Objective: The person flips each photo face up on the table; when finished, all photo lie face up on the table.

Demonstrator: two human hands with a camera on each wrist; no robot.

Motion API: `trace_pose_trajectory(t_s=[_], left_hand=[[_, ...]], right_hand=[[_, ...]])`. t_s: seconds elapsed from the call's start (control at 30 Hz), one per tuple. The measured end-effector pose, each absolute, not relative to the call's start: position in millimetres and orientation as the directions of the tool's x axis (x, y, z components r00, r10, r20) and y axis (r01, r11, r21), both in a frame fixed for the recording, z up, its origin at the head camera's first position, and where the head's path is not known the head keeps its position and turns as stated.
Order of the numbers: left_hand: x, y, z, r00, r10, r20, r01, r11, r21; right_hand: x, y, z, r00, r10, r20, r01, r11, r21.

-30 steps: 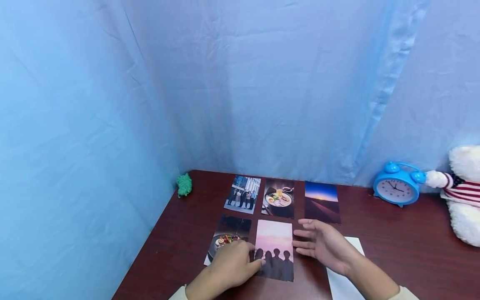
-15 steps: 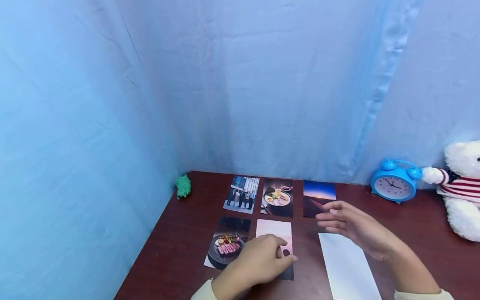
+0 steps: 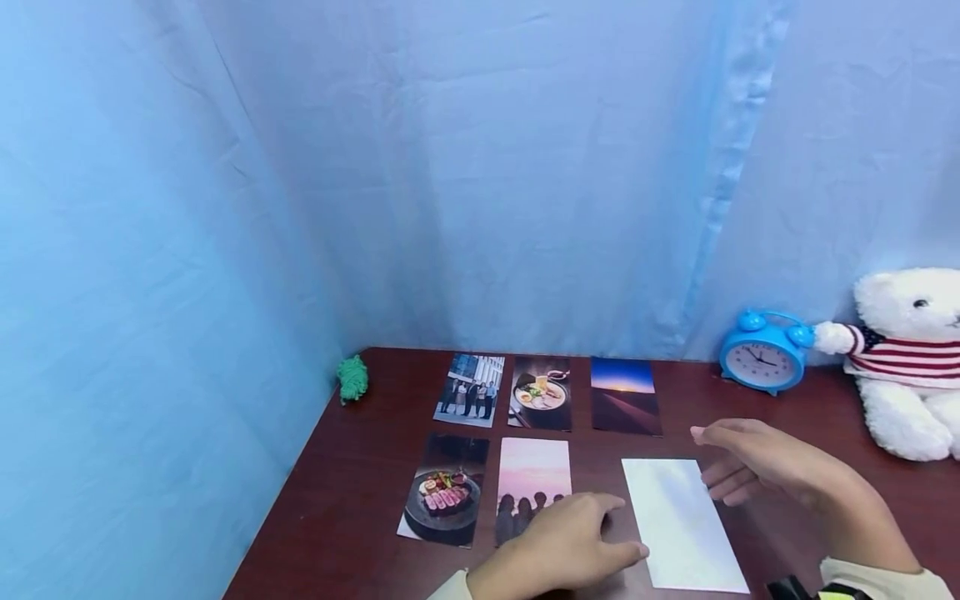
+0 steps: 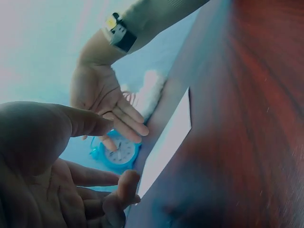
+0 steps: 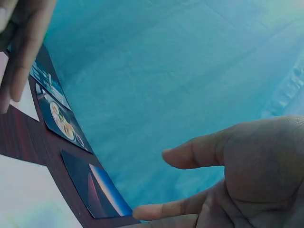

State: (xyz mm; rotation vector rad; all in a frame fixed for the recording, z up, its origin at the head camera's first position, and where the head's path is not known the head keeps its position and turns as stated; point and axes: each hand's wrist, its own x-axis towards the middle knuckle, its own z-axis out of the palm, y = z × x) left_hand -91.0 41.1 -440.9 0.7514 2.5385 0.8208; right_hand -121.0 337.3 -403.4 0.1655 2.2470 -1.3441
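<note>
A blank white card (image 3: 682, 525) lies face up on the dark red table, to the right of a photo of silhouetted people under a pink sky (image 3: 534, 467). My left hand (image 3: 566, 537) hovers over that photo's lower right corner, thumb tip right at the white card's left edge. Its fingers are loosely bent around nothing, as the left wrist view shows. Beside the card's upper right edge, my right hand (image 3: 780, 467) is held with thumb and fingers apart, palm turned inward. The right wrist view shows the right palm (image 5: 266, 180) bare.
Behind stand a row of photos: a group in front of a building (image 3: 471, 392), a noodle bowl (image 3: 540, 393) and a sunset road (image 3: 625, 397). A steak photo (image 3: 442, 500) lies front left. Around them are green yarn (image 3: 352, 379), a blue alarm clock (image 3: 763, 362) and a white teddy bear (image 3: 900, 287).
My left hand has moved right, from between the steak and silhouette photos towards the white card. The right hand has drawn away to the right, uncovering the card. The view has shifted slightly right.
</note>
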Motion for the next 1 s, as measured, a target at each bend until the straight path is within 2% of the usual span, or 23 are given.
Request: trace_pose_trajectory(t_s=[0.17, 0.43, 0.67, 1.0], left_hand=[[-84.7, 47.3, -444.0, -0.777, 0.594, -0.209, 0.346, 0.68, 0.647], [-82.9, 57.0, -447.4, -0.763, 0.602, -0.236, 0.303, 0.655, 0.692], [-85.9, 62.5, -451.2, -0.766, 0.598, -0.236, 0.304, 0.66, 0.687], [-98.4, 59.0, -441.9, -0.75, 0.588, -0.303, 0.266, 0.688, 0.675]], right_hand=[[-124.6, 348.5, -412.4, -0.858, -0.138, -0.494, 0.37, 0.5, -0.783], [-134.0, 362.4, -431.2, -0.861, -0.164, -0.482, 0.385, 0.409, -0.827], [-138.8, 355.6, -439.5, -0.853, -0.225, -0.471, 0.384, 0.341, -0.858], [-137.1, 351.3, -445.6, -0.86, -0.258, -0.44, 0.345, 0.341, -0.875]])
